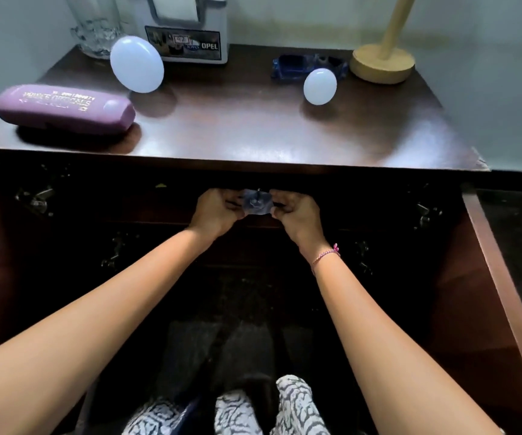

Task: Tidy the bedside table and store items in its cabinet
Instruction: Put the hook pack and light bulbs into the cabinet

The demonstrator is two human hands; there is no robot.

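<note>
Left hand: your left hand [214,210] is curled shut on the left edge of a small clear plastic item [255,203], just under the front lip of the bedside table [253,139].
Right hand: your right hand [295,211] is closed on the item's other edge, so both hands meet on it with the item between them.
Item held: it is too small and dark to name; it looks like a clear packet or wrapper.
Cabinet: both doors stand swung open, the right door [485,262] well out past your right forearm; the inside beyond your knuckles is too dark to read.
Still on top, beyond your hands: a purple spectacle case [63,109] far to your left, a clear glass vase [94,29] and a white box marked OPEL [187,29] behind it, a blue tray [308,65] and a wooden stand [382,62] off to your right.
White ovals: two pale ovals [136,64] appear on the top; I cannot tell whether they are objects or lamp reflections.
Stage, as judged: the packet is being stored, with most of the top not yet tidied.
Risk: you are working blind in shadow, so the packet may catch the table lip or drop out of sight.
Risk: rising for the case, your arm could knock an open door.
</note>
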